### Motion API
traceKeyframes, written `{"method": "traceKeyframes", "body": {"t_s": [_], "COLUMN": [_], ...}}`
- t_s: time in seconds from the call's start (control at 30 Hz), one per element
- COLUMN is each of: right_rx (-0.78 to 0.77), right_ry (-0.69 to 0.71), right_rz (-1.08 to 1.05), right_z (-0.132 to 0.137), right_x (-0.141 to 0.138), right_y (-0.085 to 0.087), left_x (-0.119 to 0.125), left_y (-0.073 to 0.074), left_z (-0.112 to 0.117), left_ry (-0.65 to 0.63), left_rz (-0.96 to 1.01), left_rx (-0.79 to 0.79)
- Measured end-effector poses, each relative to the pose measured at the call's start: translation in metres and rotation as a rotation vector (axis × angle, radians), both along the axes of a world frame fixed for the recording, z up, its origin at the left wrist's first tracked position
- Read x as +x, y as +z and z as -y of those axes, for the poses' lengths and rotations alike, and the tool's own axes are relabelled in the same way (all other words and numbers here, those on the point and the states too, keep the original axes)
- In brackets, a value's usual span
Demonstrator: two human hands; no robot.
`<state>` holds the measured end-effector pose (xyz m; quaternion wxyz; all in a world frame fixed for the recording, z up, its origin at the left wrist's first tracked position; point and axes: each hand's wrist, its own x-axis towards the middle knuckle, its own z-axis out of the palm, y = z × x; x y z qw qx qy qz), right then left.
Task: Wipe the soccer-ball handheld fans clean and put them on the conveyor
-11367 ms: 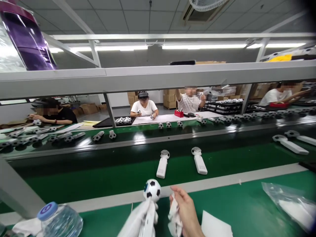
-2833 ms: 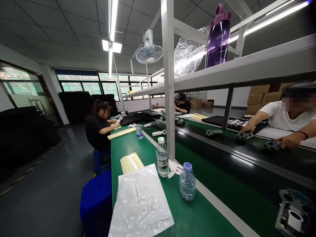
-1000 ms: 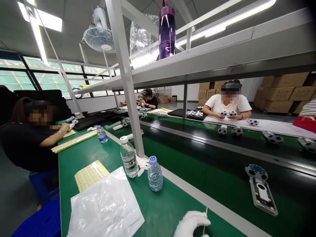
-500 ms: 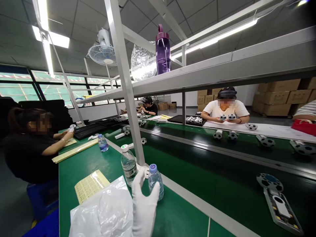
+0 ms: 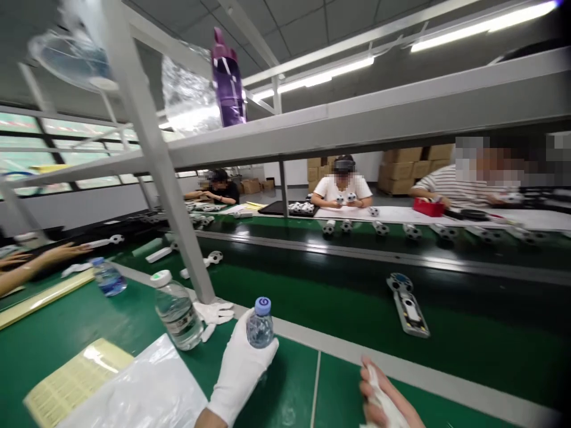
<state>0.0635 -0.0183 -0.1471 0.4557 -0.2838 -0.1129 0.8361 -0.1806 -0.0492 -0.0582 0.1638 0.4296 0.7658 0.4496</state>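
Observation:
My left hand (image 5: 243,362), in a white glove, is wrapped round a small clear water bottle (image 5: 260,326) with a blue cap. The bottle stands upright between thumb and fingers. My bare right hand (image 5: 386,395), at the bottom edge, is closed on a crumpled white cloth (image 5: 382,397); its exact kind is unclear. Left of my gloved hand stands a larger water bottle (image 5: 178,315) with a white cap. A white glove (image 5: 216,312) lies by the foot of the metal post.
A white plastic bag (image 5: 138,392) and a yellow label sheet (image 5: 75,383) lie at left. Beyond the grey rail is a green conveyor (image 5: 321,303) carrying several football-shaped fans, one nearby fan (image 5: 408,306). A metal post (image 5: 165,160) and shelf (image 5: 312,128) cross the view. Co-workers sit around.
My left hand has gone from open beside the blue-capped bottle to closed round it. My right hand has come into view with the white cloth. The view has swung right.

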Motion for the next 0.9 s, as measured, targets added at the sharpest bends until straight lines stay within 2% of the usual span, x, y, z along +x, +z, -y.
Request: {"method": "traceKeyframes", "body": {"t_s": [0.13,0.2,0.27,0.4,0.57,0.7,0.9], "right_rx": [-0.140,-0.177,-0.207,-0.248,-0.167,-0.130,-0.169], "right_ry": [-0.256,-0.288,-0.256,-0.221,-0.178,-0.160,-0.180], "right_rz": [-0.080,-0.088,-0.095,-0.139,-0.201,-0.254,-0.221], "right_z": [-0.005,-0.005,-0.003,0.004,0.007,0.007,0.007], "right_x": [-0.010,-0.015,-0.017,-0.019,-0.025,-0.028,-0.027], "right_y": [0.025,0.031,0.033,0.035,0.027,0.021,0.026], "left_x": [0.046,0.064,0.076,0.086,0.086,0.085,0.085], "left_y": [0.017,0.020,0.019,0.017,0.016,0.015,0.013], "left_z": [0.021,0.028,0.031,0.030,0.031,0.034,0.033], "left_ry": [-0.353,-0.474,-0.535,-0.554,-0.569,-0.583,-0.618], "left_rz": [-0.197,-0.261,-0.261,-0.249,-0.283,-0.355,-0.521], "left_rx": [-0.157,-0.217,-0.259,-0.260,-0.258,-0.250,-0.271]}}
